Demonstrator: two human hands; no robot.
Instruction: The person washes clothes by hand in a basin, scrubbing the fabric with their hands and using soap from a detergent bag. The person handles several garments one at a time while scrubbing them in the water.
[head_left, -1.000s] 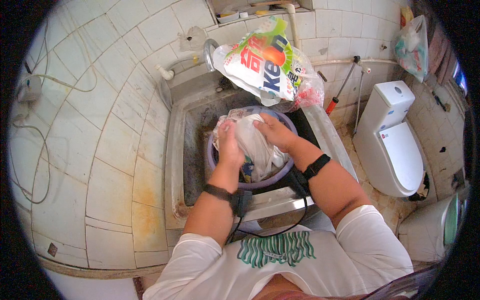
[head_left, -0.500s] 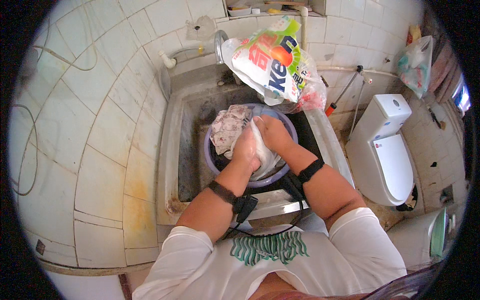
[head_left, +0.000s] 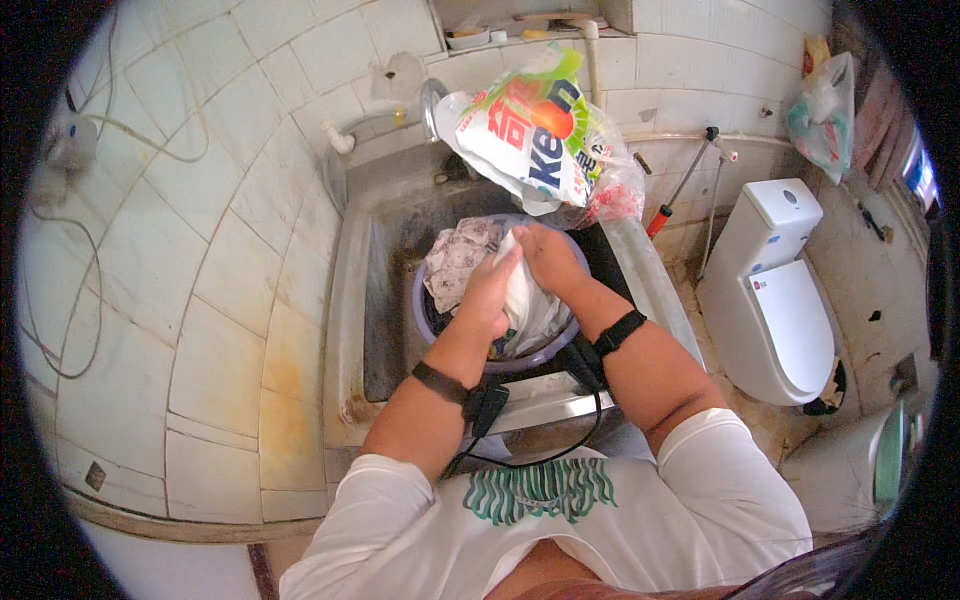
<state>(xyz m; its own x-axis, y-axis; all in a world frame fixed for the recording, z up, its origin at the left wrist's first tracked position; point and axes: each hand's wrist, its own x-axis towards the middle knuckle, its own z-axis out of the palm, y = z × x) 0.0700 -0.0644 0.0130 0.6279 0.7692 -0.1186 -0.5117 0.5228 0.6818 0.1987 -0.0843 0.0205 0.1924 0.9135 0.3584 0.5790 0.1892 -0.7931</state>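
Observation:
Both of my hands are closed on a white cloth [head_left: 528,305] over a purple basin [head_left: 420,315]. My left hand [head_left: 487,285] presses against the cloth from its left side, and my right hand [head_left: 547,258] grips its upper right part. The cloth's lower end hangs down into the basin. A pale patterned cloth [head_left: 462,262] is heaped at the basin's left, next to my left hand. Other items below the white cloth are mostly hidden by my hands. The basin stands inside a grey stone sink [head_left: 345,300].
A large white and green detergent bag [head_left: 520,130] leans at the sink's back corner beside a curved faucet [head_left: 432,108]. To the right are a white toilet [head_left: 775,300] and a rod with an orange handle [head_left: 660,220]. A cable [head_left: 520,466] hangs between my wrist straps.
My hands have shifted slightly along the white cloth, with the left fingers now straighter. More of the cloth shows between them, and the whole view has tilted a little.

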